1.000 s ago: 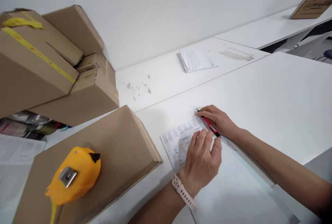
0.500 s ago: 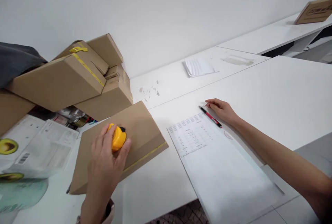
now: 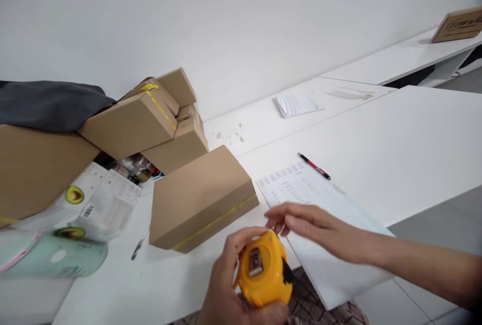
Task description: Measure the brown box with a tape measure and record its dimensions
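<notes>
My left hand [image 3: 226, 285] is wrapped round a yellow tape measure [image 3: 263, 275], held up in front of the table's near edge. Its silvery mouth faces me, and no drawn-out blade shows. Just beyond it is my right hand [image 3: 320, 229], fingers stretched out and loosely curved, its fingertips close to the tape measure's top; whether they touch, I cannot tell. Under that hand lies a printed sheet [image 3: 289, 187]. A red and black pen [image 3: 316, 168] rests along the sheet's far edge. To the left, a closed cardboard box [image 3: 199, 189] carries a yellow strip on its front side.
More cardboard boxes [image 3: 131, 126] are piled against the wall at left, with dark cloth [image 3: 48, 106] over them. Avocado-printed packaging [image 3: 109, 204], a mint-green cylinder [image 3: 79, 258] and another pen [image 3: 140, 243] lie nearer. Stacked papers [image 3: 297, 105] sit at the back.
My left hand has lifted the tape measure off the box and brought it right, towards me. My right hand has left the pen's side and come to the tape measure. The view has shifted.
</notes>
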`<action>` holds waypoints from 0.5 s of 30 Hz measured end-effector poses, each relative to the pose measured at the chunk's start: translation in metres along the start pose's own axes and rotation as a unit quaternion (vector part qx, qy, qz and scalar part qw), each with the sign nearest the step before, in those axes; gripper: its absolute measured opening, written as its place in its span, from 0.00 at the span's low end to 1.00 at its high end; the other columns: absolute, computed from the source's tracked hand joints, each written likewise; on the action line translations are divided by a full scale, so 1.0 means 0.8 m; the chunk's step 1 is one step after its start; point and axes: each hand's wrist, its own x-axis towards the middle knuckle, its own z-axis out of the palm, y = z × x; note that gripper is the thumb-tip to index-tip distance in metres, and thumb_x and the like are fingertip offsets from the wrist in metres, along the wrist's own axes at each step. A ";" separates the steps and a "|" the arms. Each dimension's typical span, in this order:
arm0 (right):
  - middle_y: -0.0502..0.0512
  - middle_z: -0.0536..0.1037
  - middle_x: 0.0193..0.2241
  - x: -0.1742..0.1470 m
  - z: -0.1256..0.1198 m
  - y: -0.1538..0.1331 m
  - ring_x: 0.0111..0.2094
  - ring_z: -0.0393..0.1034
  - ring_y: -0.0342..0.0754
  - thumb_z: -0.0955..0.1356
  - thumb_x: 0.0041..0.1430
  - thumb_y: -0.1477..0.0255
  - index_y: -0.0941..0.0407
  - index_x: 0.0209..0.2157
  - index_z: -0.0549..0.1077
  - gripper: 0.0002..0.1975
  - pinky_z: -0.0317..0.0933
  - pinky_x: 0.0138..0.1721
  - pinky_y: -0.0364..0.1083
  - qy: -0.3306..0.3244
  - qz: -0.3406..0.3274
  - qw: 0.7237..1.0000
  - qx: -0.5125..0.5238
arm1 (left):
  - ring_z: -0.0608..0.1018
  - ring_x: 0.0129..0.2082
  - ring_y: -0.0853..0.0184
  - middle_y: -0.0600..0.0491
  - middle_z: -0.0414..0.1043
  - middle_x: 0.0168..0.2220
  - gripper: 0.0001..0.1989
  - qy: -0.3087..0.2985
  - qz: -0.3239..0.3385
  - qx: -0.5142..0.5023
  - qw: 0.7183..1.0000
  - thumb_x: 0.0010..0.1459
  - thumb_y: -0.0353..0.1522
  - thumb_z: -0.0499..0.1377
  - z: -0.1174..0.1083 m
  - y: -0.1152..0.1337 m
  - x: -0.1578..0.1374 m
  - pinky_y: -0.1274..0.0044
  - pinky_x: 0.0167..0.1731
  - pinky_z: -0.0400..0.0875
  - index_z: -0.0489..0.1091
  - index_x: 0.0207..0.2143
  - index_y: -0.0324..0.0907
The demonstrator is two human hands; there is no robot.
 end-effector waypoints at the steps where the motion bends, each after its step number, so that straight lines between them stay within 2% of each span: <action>1: 0.60 0.79 0.45 -0.005 0.018 -0.004 0.46 0.73 0.52 0.62 0.67 0.50 0.54 0.52 0.76 0.26 0.66 0.51 0.54 -0.040 0.024 0.998 0.034 | 0.79 0.46 0.51 0.47 0.75 0.49 0.39 -0.027 -0.019 -0.010 0.999 0.41 0.38 0.72 0.003 -0.007 -0.010 0.64 0.44 0.76 0.66 0.58 0.52; 3: 0.60 0.79 0.42 -0.012 0.041 -0.003 0.44 0.73 0.52 0.63 0.65 0.47 0.56 0.50 0.77 0.29 0.65 0.52 0.55 -0.077 0.074 0.990 0.092 | 0.78 0.44 0.53 0.48 0.75 0.47 0.41 -0.057 -0.060 -0.034 0.996 0.40 0.37 0.72 0.000 -0.021 -0.025 0.66 0.41 0.75 0.63 0.59 0.52; 7: 0.58 0.79 0.39 -0.019 0.071 0.020 0.40 0.73 0.49 0.69 0.58 0.46 0.58 0.45 0.78 0.29 0.65 0.50 0.52 -0.102 0.157 0.967 0.175 | 0.75 0.34 0.64 0.53 0.72 0.39 0.42 -0.080 -0.119 -0.103 0.984 0.41 0.37 0.72 -0.018 -0.046 -0.055 0.74 0.34 0.69 0.60 0.59 0.52; 9: 0.56 0.79 0.40 -0.021 0.086 0.030 0.40 0.72 0.46 0.72 0.56 0.48 0.58 0.46 0.77 0.28 0.64 0.49 0.50 -0.115 0.165 0.960 0.194 | 0.72 0.31 0.67 0.55 0.70 0.36 0.42 -0.076 -0.131 -0.125 0.980 0.42 0.41 0.72 -0.025 -0.050 -0.071 0.76 0.32 0.65 0.60 0.59 0.51; 12: 0.54 0.78 0.38 -0.017 0.102 0.032 0.37 0.71 0.43 0.75 0.53 0.52 0.58 0.45 0.76 0.27 0.63 0.45 0.47 -0.131 0.156 0.960 0.194 | 0.72 0.30 0.67 0.54 0.71 0.36 0.42 -0.048 -0.128 -0.129 0.982 0.43 0.47 0.71 -0.038 -0.042 -0.092 0.76 0.31 0.65 0.61 0.59 0.50; 15: 0.52 0.77 0.36 0.007 0.090 0.008 0.35 0.69 0.42 0.77 0.51 0.57 0.58 0.41 0.76 0.22 0.62 0.38 0.45 -0.130 0.124 0.975 0.130 | 0.74 0.30 0.65 0.51 0.74 0.37 0.41 0.013 -0.112 -0.108 0.988 0.44 0.49 0.71 -0.070 -0.022 -0.100 0.76 0.29 0.68 0.63 0.59 0.48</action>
